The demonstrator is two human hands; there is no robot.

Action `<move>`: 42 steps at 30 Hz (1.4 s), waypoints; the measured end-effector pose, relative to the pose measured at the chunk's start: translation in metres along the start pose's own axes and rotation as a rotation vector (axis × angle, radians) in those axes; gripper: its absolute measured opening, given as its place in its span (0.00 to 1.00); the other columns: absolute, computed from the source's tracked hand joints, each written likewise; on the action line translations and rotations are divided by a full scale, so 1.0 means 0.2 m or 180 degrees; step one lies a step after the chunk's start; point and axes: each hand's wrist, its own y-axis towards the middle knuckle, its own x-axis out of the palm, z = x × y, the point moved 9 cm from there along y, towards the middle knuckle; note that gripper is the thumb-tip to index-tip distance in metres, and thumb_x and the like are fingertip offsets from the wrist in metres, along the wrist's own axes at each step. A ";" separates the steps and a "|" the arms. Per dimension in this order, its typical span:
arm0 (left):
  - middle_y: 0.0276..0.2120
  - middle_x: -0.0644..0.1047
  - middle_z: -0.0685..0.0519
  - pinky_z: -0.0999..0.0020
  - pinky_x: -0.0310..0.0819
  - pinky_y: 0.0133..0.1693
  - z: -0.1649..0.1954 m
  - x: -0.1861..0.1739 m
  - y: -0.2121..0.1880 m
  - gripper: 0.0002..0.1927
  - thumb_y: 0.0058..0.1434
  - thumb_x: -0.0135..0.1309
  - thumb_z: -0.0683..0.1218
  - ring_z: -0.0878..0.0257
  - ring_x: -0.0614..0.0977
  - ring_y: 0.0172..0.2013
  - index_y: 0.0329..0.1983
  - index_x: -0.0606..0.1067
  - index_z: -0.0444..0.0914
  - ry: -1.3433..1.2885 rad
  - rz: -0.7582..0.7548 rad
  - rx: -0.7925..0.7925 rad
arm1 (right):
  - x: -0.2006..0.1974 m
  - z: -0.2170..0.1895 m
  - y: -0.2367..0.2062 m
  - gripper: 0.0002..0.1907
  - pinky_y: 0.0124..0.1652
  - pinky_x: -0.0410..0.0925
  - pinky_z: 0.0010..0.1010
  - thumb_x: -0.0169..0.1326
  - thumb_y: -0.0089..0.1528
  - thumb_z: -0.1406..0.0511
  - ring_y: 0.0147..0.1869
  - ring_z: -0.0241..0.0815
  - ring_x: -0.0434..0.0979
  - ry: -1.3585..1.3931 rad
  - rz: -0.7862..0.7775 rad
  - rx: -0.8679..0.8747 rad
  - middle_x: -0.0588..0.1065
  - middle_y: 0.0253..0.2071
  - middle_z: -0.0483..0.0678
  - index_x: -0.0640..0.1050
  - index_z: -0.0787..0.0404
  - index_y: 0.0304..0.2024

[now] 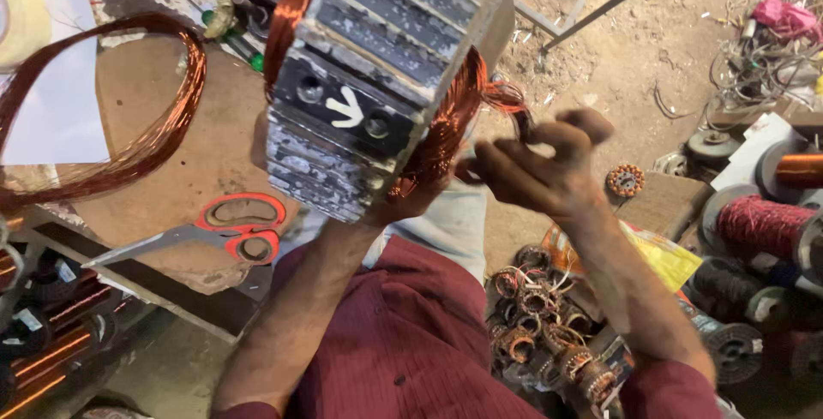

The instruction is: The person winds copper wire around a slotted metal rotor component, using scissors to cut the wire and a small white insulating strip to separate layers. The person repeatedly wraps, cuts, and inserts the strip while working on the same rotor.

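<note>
The person holds a motor stator (377, 85) up close, the left hand (403, 200) gripping it from underneath, fingers mostly hidden behind the core. The right hand (540, 166) has its fingers pinched on copper winding wires (501, 98) beside the stator's end. This looks like dressing the coil; next likely calls for steady pulling without kinking. Scissors (214, 235) lie well away on the bench.

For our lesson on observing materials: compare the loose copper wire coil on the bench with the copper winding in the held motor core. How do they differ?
The loose copper wire coil is a wide, open loop lying flat on the bench; the copper winding is bunched tightly against the motor core.

No hand touches the coil; the right hand pinches the winding's strands while the left hand props the core from below.

Both are shiny reddish copper wire.
</note>
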 end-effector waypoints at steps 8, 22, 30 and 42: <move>0.56 0.70 0.44 0.58 0.70 0.62 0.01 0.01 -0.04 0.21 0.66 0.56 0.38 0.54 0.75 0.59 0.59 0.64 0.33 0.0022 0.0136 0.0053 | 0.00 0.04 -0.18 0.20 0.53 0.71 0.39 0.62 0.64 0.48 0.32 0.40 0.78 0.2871 0.0548 0.0894 0.78 0.32 0.41 0.80 0.58 0.36; 0.56 0.69 0.46 0.55 0.68 0.65 0.04 -0.04 0.02 0.24 0.61 0.58 0.37 0.52 0.74 0.61 0.57 0.62 0.35 -0.0255 0.0199 0.0245 | 0.02 0.01 -0.12 0.45 0.48 0.66 0.26 0.73 0.49 0.63 0.47 0.36 0.74 0.5488 0.2496 0.3603 0.72 0.51 0.50 0.65 0.76 0.61; 0.56 0.68 0.46 0.53 0.66 0.66 0.07 -0.14 0.07 0.27 0.58 0.59 0.36 0.50 0.73 0.63 0.57 0.61 0.36 -0.0400 0.0520 0.0707 | -0.11 0.05 0.11 0.12 0.33 0.69 0.22 0.57 0.62 0.82 0.35 0.33 0.76 0.2724 0.1673 0.3629 0.77 0.37 0.48 0.78 0.75 0.49; 0.49 0.75 0.44 0.58 0.73 0.47 0.43 -0.38 0.54 0.14 0.52 0.53 0.30 0.50 0.76 0.48 0.41 0.78 0.34 0.0921 -0.2238 0.0707 | -0.15 0.05 0.58 0.12 0.33 0.62 0.23 0.51 0.59 0.80 0.31 0.31 0.67 0.0768 0.0011 0.2834 0.72 0.28 0.46 0.77 0.72 0.45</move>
